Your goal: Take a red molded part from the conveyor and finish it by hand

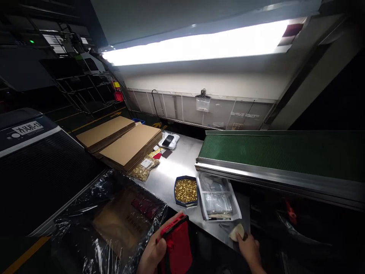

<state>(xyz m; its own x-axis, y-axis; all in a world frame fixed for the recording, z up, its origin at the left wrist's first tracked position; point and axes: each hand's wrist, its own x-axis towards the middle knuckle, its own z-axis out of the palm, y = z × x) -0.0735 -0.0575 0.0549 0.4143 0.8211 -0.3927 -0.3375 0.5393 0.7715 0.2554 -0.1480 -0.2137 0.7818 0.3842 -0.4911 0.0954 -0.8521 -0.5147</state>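
My left hand grips a red and black plastic case, held upright near the bottom edge. My right hand rests at the front edge of the steel table, its fingers closed on a small pale rounded piece. Just beyond my hands stands a blue tray of small gold-coloured parts. To its right lies a white tray with clear plastic bags.
Flat cardboard stacks lie at the far left of the table, with a bag of gold parts and a phone beside them. A green conveyor belt runs along the right. A box lined with black plastic stands at lower left.
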